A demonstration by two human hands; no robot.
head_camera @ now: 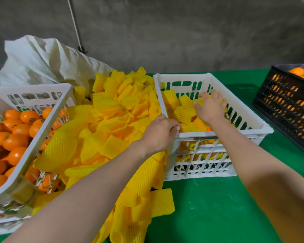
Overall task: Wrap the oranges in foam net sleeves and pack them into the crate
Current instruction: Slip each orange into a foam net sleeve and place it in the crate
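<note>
View: head cam, looking down past two bare forearms onto a green desk (209, 207).
L hand (161, 132): fingers curled over the near-left corner of the white packing crate (218, 132), gripping the rim; prob. steadying it.
R hand (210, 107): inside the packing crate, palm down, fingers spread & relaxed, on or just above the wrapped oranges (184, 110); nothing seen clasped, contact hard to tell.
Packing crate: right of centre on the desk; holds several wrapped oranges, yellow net round each, w/ room left below the rim.
Foam net sleeves (112, 120): loose yellow heap between the two white crates, spilling toward the near desk edge.
Bare oranges (16, 137): piled in the white supply crate (47, 116) at left, which touches the sleeve heap.
Other items: black crate (279, 106) w/ more fruit at far right, well apart; pale sack (39, 62) behind the heap.
Step in hand: prob. packing, i.e. settling a wrapped fruit into place.
Progress: early to mid, judging by the full supply crate.
Next move: likely calls for lifting the R hand out, freeing the L hand from the rim, then taking one bare orange & one sleeve; sleeve needs stretching open before the fruit goes in.
</note>
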